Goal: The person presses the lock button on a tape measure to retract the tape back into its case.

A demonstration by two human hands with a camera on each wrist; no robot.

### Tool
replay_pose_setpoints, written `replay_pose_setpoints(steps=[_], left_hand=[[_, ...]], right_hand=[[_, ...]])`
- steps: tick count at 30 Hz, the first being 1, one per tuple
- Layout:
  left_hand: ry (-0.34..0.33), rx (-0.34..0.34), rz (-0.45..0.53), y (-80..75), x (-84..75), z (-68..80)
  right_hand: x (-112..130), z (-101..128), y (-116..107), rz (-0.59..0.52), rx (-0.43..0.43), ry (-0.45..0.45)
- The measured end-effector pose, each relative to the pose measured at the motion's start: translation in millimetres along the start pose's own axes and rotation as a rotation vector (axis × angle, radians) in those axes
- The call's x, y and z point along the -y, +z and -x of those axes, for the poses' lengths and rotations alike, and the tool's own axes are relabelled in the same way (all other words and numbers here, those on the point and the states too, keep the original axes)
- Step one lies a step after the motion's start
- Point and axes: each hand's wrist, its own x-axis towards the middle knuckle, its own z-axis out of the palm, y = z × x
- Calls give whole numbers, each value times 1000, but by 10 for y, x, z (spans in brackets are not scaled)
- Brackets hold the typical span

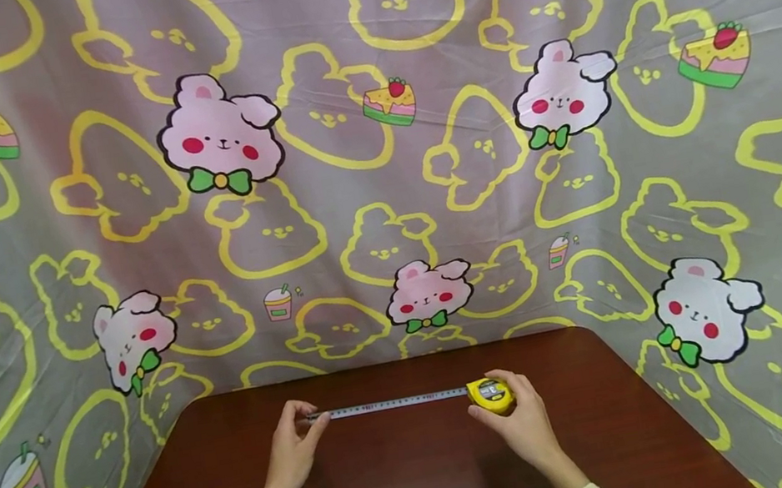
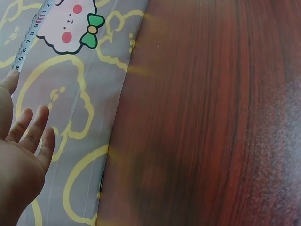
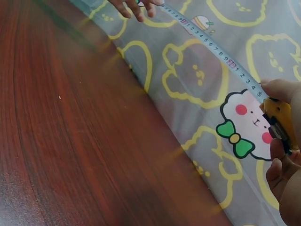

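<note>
Two cream sleeve cuffs sit at the bottom edge of the head view, one per forearm. Left hand reaches forward over the dark reddish-brown wooden table; its fingertips pinch the free end of the white steel tape blade, thumb and forefinger together on it, the other fingers loosely spread in the left wrist view. Right hand grips the yellow plastic tape measure case, fingers curled round it, thumb along the near side.

One tape measure, counted. Its blade runs straight and level between the two hands, just above the table's far part, parallel to the far edge. Whether it touches the wood cannot be told.

Writing: black numerals on the blade. Left wrist view reads 4 to 9, a red-boxed 10, then 1, 2. Right wrist view reads 5 down to 1 from the case, with a red-boxed mark beyond. A grey label patch on the case top, too small to read. No brand legible.

Grey plastic backdrop sheet hangs behind and at both sides, printed with yellow rabbit outlines, pink-cheeked white rabbits with green bows, cake slices and cups.
</note>
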Motion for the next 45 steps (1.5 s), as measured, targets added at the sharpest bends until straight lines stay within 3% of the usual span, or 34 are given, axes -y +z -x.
replay_pose_setpoints(steps=[7, 13, 17, 26, 45], left_hand=[[23, 7, -5, 61, 27, 8], [-11, -4, -26, 101, 29, 7], [4, 0, -45, 162, 28, -3], [0, 32, 38, 199, 6, 32], [2, 33, 56, 255, 7, 38]], right_hand=[[6, 25, 53, 2, -4, 3], [56, 47, 104, -25, 19, 29], [61, 67, 130, -24, 20, 46], [75, 84, 182, -36, 11, 32], [127, 112, 236, -64, 20, 54]])
